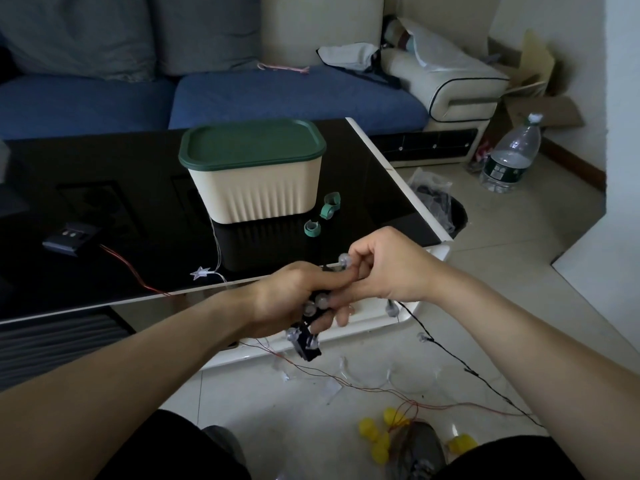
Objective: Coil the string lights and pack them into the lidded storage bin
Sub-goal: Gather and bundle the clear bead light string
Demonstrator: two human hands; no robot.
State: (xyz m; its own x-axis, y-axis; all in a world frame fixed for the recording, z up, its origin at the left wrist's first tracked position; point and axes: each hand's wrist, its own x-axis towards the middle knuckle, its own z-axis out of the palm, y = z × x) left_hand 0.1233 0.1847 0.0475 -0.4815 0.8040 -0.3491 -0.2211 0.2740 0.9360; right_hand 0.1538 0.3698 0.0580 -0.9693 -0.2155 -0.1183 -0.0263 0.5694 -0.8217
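1. Head view. The bin (256, 183), cream with its green lid (252, 142) on, stood on the black table (121, 188).
2. Nearer than the bin, off the table's near edge, both hands met. The left hand (294, 299) was closed around a bundle of the string lights (313, 317): a black box (306, 344) with clear bulbs against it.
3. The right hand (384, 268), just right of the left and touching it, pinched one bulb (344, 259) between thumb and fingers.
4. A black wire (460, 362) with more bulbs trailed from the hands down to the floor, nearer than the bin and to its right.
5. Just right of the bin lay two green ties (320, 216).
6. Left of the bin sat a battery box (71, 237) with a red wire (128, 268); a clear star (200, 273) lay just before the bin.
7. On the floor, well nearer than the bin, yellow bulbs (377, 436) lay by thin red wires.
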